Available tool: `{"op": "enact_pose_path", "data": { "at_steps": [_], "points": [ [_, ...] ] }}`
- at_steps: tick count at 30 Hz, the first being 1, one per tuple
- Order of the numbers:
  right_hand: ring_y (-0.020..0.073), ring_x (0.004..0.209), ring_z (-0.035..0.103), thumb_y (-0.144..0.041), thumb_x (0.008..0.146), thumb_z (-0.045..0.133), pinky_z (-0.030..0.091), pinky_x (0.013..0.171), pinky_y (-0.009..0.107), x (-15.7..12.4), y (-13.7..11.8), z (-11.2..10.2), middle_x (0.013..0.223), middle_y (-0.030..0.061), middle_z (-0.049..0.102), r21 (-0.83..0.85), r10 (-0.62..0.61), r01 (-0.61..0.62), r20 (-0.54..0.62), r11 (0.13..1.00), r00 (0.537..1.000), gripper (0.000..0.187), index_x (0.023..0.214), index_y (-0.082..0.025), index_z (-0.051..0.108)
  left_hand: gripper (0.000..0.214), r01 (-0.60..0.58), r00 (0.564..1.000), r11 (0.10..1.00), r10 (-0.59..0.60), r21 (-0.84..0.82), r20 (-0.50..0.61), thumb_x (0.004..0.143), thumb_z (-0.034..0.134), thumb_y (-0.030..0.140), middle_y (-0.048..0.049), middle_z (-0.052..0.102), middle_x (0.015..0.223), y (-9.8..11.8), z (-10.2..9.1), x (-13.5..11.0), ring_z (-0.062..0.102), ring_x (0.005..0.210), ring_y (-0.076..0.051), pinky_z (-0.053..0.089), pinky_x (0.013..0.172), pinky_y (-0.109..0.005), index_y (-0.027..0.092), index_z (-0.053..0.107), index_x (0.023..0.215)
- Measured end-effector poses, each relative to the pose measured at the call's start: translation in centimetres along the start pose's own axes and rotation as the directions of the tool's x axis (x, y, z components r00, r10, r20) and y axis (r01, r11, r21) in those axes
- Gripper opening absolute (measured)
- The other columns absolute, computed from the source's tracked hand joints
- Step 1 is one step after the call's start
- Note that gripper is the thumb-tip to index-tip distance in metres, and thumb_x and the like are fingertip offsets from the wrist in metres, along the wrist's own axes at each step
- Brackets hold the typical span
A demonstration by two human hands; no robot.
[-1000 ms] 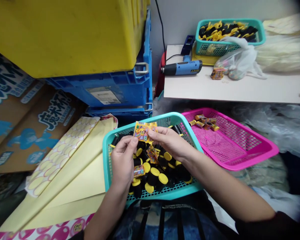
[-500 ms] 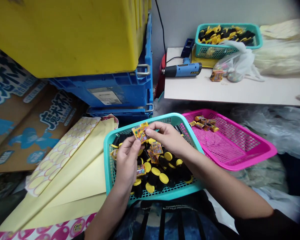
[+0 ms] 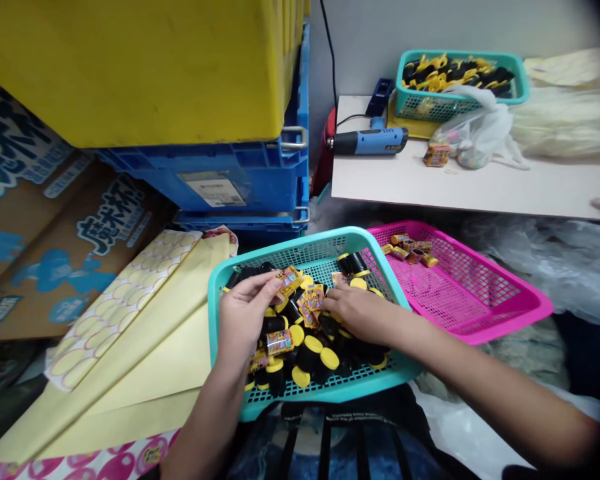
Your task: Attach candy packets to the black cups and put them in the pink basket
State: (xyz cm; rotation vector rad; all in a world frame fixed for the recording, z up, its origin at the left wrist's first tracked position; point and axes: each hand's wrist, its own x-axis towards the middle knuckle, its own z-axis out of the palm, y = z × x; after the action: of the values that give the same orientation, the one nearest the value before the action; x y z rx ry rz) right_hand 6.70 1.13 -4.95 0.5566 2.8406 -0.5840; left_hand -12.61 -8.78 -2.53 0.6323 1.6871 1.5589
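My left hand pinches a small orange printed sleeve label between thumb and fingers, over the left side of a turquoise basket. My right hand is down in the basket, its fingers curled among small black canisters with yellow caps; what its fingertips hold is hidden. Between the hands, more loose orange labels lie on the canisters. One canister near my left wrist wears such a label.
Right of the basket is a pink basket with several labelled canisters. On the white shelf are a blue heat gun, another turquoise basket and a plastic bag. Stacked crates and cardboard boxes stand left.
My right hand has let go of the label and moved down and right into the canisters. My left hand keeps the label and has shifted slightly left and lower.
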Motion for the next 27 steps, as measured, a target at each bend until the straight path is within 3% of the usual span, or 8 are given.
{"op": "enact_pose_path", "data": {
  "at_steps": [3,5,7,9,12,16,21,27],
  "points": [
    [0.0157,0.084,0.057,-0.012,0.081,0.053,0.046,0.079,0.029,-0.5,0.2,-0.9,0.102,0.0088,0.057,0.179,0.050,-0.026,-0.132,0.983,0.990,0.028,0.107,-0.016,0.064,0.028,0.046,0.998,0.998,-0.044,-0.045,0.046,0.068,0.079,0.037,-0.0044,0.076,0.080,-0.7,-0.5,0.0,0.065,0.060,-0.011,0.054,0.060,-0.023,0.019,0.076,0.089],
    [0.0138,0.081,0.057,-0.025,0.083,0.058,0.046,0.074,0.027,-0.8,0.4,-2.5,0.097,0.0068,0.056,0.441,0.140,0.001,-0.288,0.897,0.947,0.022,0.104,-0.016,0.060,0.031,0.080,0.994,0.992,-0.071,-0.102,0.088,0.066,0.081,0.037,-0.0063,0.076,0.088,-1.1,-0.7,0.0,0.067,0.066,-0.013,0.056,0.062,-0.023,0.019,0.077,0.091],
    [0.0113,0.073,0.055,-0.036,0.083,0.062,0.045,0.065,0.023,-1.0,0.4,-3.9,0.086,0.0034,0.055,0.730,0.258,0.121,-0.384,0.673,0.887,0.026,0.099,-0.016,0.054,0.031,0.109,0.989,0.981,-0.090,-0.163,0.118,0.065,0.082,0.038,-0.0071,0.076,0.091,-1.2,-0.7,-0.1,0.069,0.072,-0.016,0.057,0.064,-0.025,0.019,0.077,0.089],
    [0.0085,0.066,0.053,-0.041,0.080,0.067,0.043,0.058,0.020,-0.8,0.2,-4.5,0.079,0.0004,0.052,0.877,0.332,0.249,-0.399,0.411,0.855,0.033,0.096,-0.016,0.051,0.031,0.131,0.985,0.969,-0.104,-0.208,0.134,0.063,0.083,0.038,-0.0068,0.076,0.092,-1.1,-0.5,-0.3,0.070,0.075,-0.017,0.059,0.066,-0.026,0.020,0.077,0.087],
    [0.0063,0.065,0.052,-0.037,0.077,0.072,0.043,0.059,0.017,-0.2,-0.3,-4.3,0.078,-0.0002,0.053,0.918,0.317,0.303,-0.376,0.256,0.871,0.034,0.094,-0.015,0.053,0.029,0.126,0.987,0.959,-0.095,-0.254,0.132,0.062,0.083,0.038,-0.0060,0.077,0.091,-0.7,0.0,-0.5,0.070,0.077,-0.017,0.059,0.066,-0.025,0.021,0.077,0.085],
    [0.0064,0.066,0.053,-0.034,0.076,0.072,0.043,0.060,0.017,0.5,-0.6,-3.8,0.078,0.0005,0.056,0.935,0.274,0.256,-0.320,0.244,0.907,0.032,0.094,-0.014,0.056,0.027,0.076,0.992,0.959,-0.046,-0.273,0.114,0.065,0.082,0.039,-0.0057,0.076,0.092,-0.8,0.2,-0.6,0.070,0.080,-0.017,0.059,0.066,-0.026,0.021,0.077,0.085],
    [0.0074,0.068,0.054,-0.036,0.076,0.071,0.044,0.061,0.018,0.2,-0.2,-3.8,0.080,0.0019,0.059,0.920,0.235,0.208,-0.294,0.332,0.926,0.032,0.094,-0.013,0.059,0.028,-0.014,0.992,0.990,0.031,-0.138,0.120,0.070,0.078,0.039,-0.0069,0.074,0.103,-1.7,-0.4,-0.3,0.069,0.095,-0.021,0.057,0.083,-0.032,0.021,0.077,0.091],
    [0.0110,0.076,0.059,-0.035,0.075,0.073,0.048,0.072,0.024,0.5,-0.8,-3.1,0.088,0.0037,0.063,0.886,0.282,0.206,-0.341,0.416,0.897,0.036,0.101,-0.014,0.062,0.029,-0.052,0.973,0.998,0.044,0.029,0.225,0.071,0.077,0.037,-0.0069,0.075,0.102,-0.6,0.2,-0.8,0.069,0.092,-0.021,0.059,0.079,-0.032,0.021,0.076,0.095]
  ]
}}
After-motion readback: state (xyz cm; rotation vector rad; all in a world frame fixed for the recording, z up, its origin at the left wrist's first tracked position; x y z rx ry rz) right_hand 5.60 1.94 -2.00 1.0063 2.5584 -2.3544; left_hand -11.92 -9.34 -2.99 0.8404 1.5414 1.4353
